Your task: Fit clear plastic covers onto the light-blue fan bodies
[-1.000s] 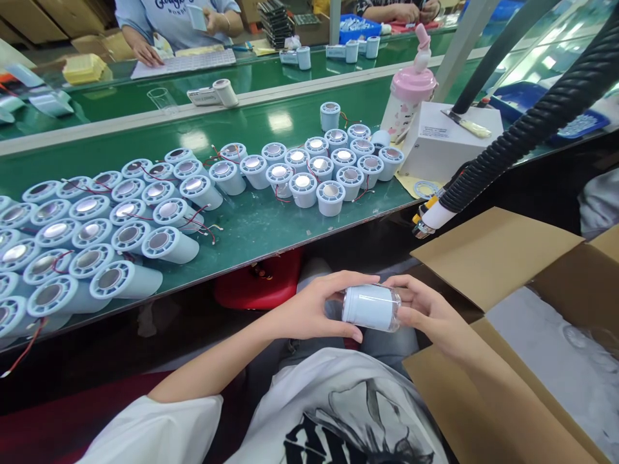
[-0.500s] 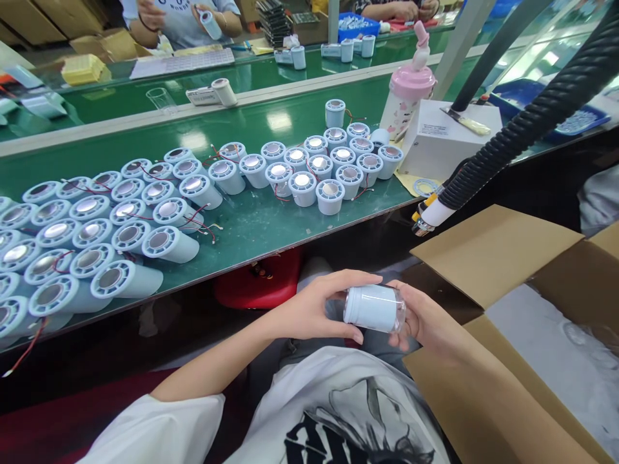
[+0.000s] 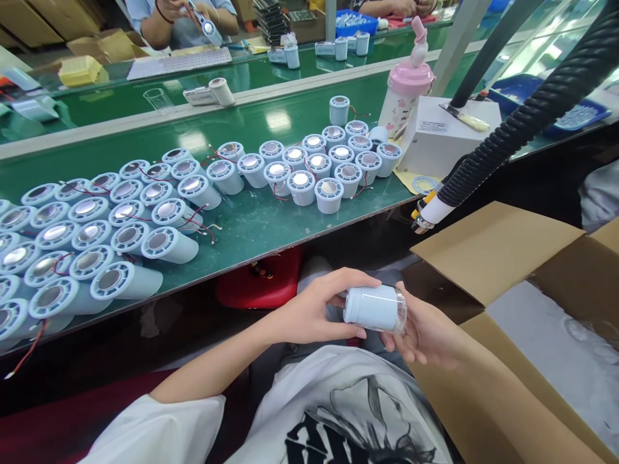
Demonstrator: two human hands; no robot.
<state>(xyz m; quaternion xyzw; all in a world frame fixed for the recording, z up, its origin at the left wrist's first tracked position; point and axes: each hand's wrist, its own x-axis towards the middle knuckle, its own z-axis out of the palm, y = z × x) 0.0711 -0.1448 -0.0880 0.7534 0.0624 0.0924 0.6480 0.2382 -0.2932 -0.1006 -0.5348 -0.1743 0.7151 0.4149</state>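
Over my lap I hold a pale blue cylinder (image 3: 372, 307) with a clear cap on its right end, lying sideways. My left hand (image 3: 314, 309) wraps its fingers round the left end. My right hand (image 3: 425, 332) cups the capped end from below and behind, fingers curled on the clear cap. Many matching pale blue cylinders (image 3: 120, 225) with metal discs and red wires lie in rows on the green bench (image 3: 251, 225) in front of me.
An open cardboard box (image 3: 507, 258) with clear plastic lining stands at my right. A black corrugated hose (image 3: 522, 116) hangs over it. A white box (image 3: 449, 129) and a pink bottle (image 3: 409, 90) stand on the bench. Another person (image 3: 184, 19) works across the far belt.
My right hand has slid lower under the capped end, its fingers shifting round the cap. The cylinder stays in about the same place. The person opposite has lifted an item.
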